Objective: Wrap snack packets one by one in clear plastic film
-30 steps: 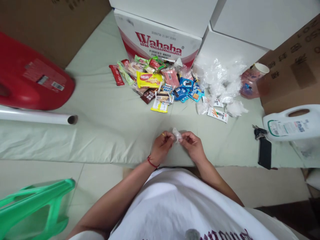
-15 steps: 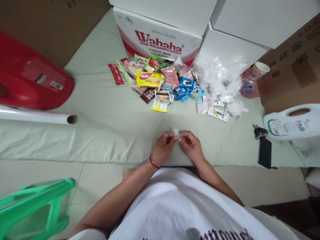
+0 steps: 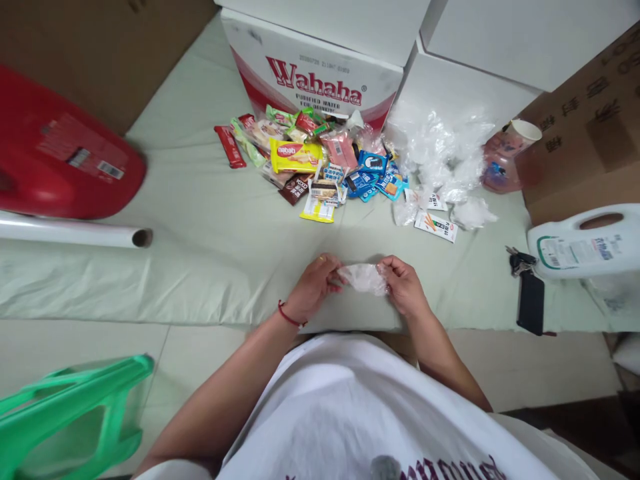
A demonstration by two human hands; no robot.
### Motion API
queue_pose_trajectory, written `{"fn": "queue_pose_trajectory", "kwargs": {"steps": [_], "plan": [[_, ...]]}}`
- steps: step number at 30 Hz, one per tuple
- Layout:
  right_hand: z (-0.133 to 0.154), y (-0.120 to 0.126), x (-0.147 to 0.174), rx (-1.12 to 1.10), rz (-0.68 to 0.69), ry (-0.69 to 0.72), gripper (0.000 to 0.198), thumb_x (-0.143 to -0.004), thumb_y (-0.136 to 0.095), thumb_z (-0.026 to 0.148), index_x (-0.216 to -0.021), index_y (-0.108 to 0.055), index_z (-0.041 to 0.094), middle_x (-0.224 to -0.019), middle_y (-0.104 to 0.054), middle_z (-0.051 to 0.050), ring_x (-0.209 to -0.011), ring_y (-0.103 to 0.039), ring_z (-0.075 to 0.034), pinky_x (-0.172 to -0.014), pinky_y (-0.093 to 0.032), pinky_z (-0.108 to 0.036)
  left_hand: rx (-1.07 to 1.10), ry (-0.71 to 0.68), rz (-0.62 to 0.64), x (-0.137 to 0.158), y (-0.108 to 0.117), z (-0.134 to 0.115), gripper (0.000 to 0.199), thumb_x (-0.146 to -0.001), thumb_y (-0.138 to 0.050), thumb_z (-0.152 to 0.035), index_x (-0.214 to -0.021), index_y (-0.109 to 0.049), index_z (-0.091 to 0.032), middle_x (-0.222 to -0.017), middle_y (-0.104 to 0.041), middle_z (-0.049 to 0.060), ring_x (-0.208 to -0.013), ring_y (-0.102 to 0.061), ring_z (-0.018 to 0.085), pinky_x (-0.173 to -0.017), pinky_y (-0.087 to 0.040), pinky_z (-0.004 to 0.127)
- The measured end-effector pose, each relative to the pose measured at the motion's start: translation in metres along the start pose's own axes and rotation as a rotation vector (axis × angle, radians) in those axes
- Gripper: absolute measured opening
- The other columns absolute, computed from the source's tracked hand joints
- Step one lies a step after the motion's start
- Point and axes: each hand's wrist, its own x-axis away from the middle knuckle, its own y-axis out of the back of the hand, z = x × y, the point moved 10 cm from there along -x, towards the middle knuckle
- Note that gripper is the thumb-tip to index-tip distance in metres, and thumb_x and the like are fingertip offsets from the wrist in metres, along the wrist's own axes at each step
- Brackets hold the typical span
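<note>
Between my hands, near the front edge of the table, a small clear plastic bag is stretched sideways. My left hand pinches its left end between thumb and fingers. Its right end is gripped by my right hand. Beyond the hands lies a heap of wrapped snacks, among them a yellow Nabati packet, blue packets and a brown cocoa packet. Crumpled clear plastic bags are piled to the right of the snacks, with a white stick-snack packet in front of them.
A Wahaha carton stands behind the heap. At left are a red jug and a white roll. On the right are a paper cup, a white detergent bottle, keys and a black phone. A green stool stands on the floor.
My hands have moved apart, left hand leftward and right hand rightward. The plastic bag, bunched up between the fingertips before, is now spread out between them.
</note>
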Motion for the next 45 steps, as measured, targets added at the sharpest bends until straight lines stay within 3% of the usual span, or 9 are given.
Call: {"fn": "queue_pose_trajectory", "kwargs": {"steps": [7, 14, 18, 22, 25, 27, 35, 42, 45], "plan": [[0.022, -0.001, 0.017, 0.271, -0.108, 0.222, 0.034, -0.09, -0.075, 0.056, -0.085, -0.07, 0.023, -0.065, -0.053, 0.004, -0.059, -0.042, -0.012, -0.057, -0.034, -0.026, -0.176, 0.041, -0.256, 0.011, 0.005, 0.017, 0.057, -0.073, -0.086, -0.042, -0.118, -0.057, -0.022, -0.104, -0.066, 0.004, -0.079, -0.068, 0.017, -0.055, -0.054, 0.025], [0.017, 0.013, 0.007, -0.071, -0.046, -0.026, 0.048, -0.068, -0.091, 0.061, -0.08, -0.067, 0.022, -0.072, -0.058, 0.003, -0.057, -0.042, -0.01, -0.053, -0.034, -0.024, -0.105, 0.106, 0.18, 0.013, -0.028, 0.025, 0.03, -0.053, -0.087, -0.028, -0.072, -0.065, -0.019, -0.068, -0.061, -0.001, -0.06, -0.052, 0.01, -0.057, -0.04, 0.023], [0.027, 0.036, 0.011, -0.052, -0.178, 0.036, 0.049, -0.068, -0.092, 0.062, -0.08, -0.066, 0.022, -0.067, -0.051, 0.005, -0.056, -0.038, -0.009, -0.049, -0.031, -0.022, -0.164, -0.076, -0.007, 0.011, -0.011, 0.008, 0.033, -0.062, -0.083, -0.039, -0.078, -0.06, -0.021, -0.069, -0.058, -0.005, -0.062, -0.049, 0.01, -0.06, -0.038, 0.024], [0.02, 0.013, 0.024, 0.045, -0.049, 0.001, 0.057, -0.083, -0.072, 0.079, -0.091, -0.071, 0.022, -0.081, -0.065, -0.003, -0.069, -0.055, -0.015, -0.053, -0.042, -0.025, -0.542, -0.314, -0.251, 0.019, 0.0, -0.011, 0.022, -0.078, -0.069, -0.04, -0.081, -0.059, -0.022, -0.071, -0.057, -0.004, -0.064, -0.049, 0.012, -0.064, -0.038, 0.027], [0.018, -0.013, 0.029, 0.118, 0.039, 0.05, 0.062, -0.073, -0.085, 0.071, -0.113, -0.072, 0.025, -0.107, -0.072, -0.007, -0.097, -0.064, -0.021, -0.072, -0.053, -0.029, -0.731, -0.493, -0.252, 0.031, -0.015, -0.022, 0.018, -0.083, -0.066, -0.038, -0.078, -0.057, -0.022, -0.076, -0.057, -0.002, -0.068, -0.051, 0.013, -0.067, -0.039, 0.028], [0.015, -0.02, 0.026, 0.14, 0.023, 0.075, 0.057, -0.073, -0.088, 0.061, -0.113, -0.071, 0.025, -0.098, -0.072, -0.004, -0.091, -0.062, -0.02, -0.075, -0.052, -0.029, -0.754, -0.549, -0.217, 0.036, -0.023, -0.024, 0.025, -0.085, -0.067, -0.04, -0.074, -0.054, -0.023, -0.073, -0.054, -0.003, -0.066, -0.049, 0.013, -0.067, -0.038, 0.028], [0.001, -0.005, 0.01, -0.042, -0.063, 0.014, 0.041, -0.073, -0.087, 0.059, -0.088, -0.071, 0.024, -0.07, -0.054, 0.004, -0.062, -0.043, -0.013, -0.06, -0.039, -0.027, -0.151, -0.163, -0.212, 0.013, 0.005, 0.01, 0.043, -0.088, -0.062, -0.061, -0.071, -0.044, -0.025, -0.065, -0.045, -0.004, -0.06, -0.045, 0.013, -0.056, -0.041, 0.027], [0.008, -0.001, 0.018, 0.006, 0.056, 0.079, 0.038, -0.077, -0.089, 0.058, -0.087, -0.073, 0.024, -0.08, -0.062, 0.002, -0.074, -0.05, -0.014, -0.073, -0.042, -0.027, -0.257, -0.233, -0.202, 0.009, 0.007, -0.012, 0.046, -0.076, -0.08, -0.042, -0.113, -0.063, -0.022, -0.103, -0.071, 0.003, -0.093, -0.065, 0.019, -0.082, -0.051, 0.03], [0.007, -0.002, 0.019, 0.04, 0.109, 0.068, 0.037, -0.079, -0.088, 0.058, -0.087, -0.074, 0.024, -0.076, -0.062, 0.003, -0.072, -0.051, -0.014, -0.072, -0.042, -0.027, -0.308, -0.214, -0.124, 0.003, 0.0, -0.017, 0.033, -0.08, -0.077, -0.05, -0.091, -0.065, -0.021, -0.077, -0.063, -0.001, -0.073, -0.057, 0.016, -0.069, -0.044, 0.028]]}}
